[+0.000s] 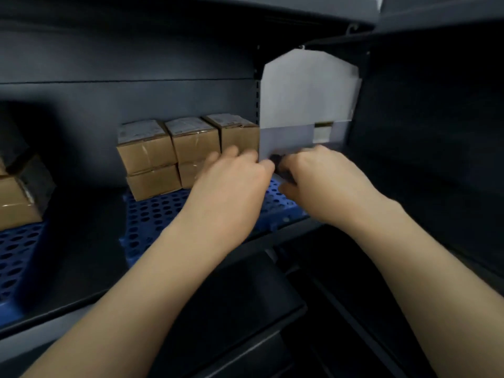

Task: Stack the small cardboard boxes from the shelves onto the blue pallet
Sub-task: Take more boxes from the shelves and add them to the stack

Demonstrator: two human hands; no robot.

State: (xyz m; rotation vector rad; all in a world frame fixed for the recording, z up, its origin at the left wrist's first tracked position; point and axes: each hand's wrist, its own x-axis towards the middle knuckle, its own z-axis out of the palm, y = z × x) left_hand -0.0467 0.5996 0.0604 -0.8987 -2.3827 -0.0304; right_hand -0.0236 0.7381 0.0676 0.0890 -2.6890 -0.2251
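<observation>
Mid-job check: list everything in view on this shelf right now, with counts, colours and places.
Small cardboard boxes: five visible, brown, stacked two high at the back of the middle pallet.
Blue perforated plastic pallets: two, blue, one under the stack, another at left.
Edge cardboard box: at least one, brown, on the left pallet, cut off by the frame.
Pale grey flat panel: one, right of the stack.
Dark grey metal shelving: one unit, around everything.
Left hand: at the panel's lower edge; grip unclear.
Right hand: same edge; grip unclear.
</observation>
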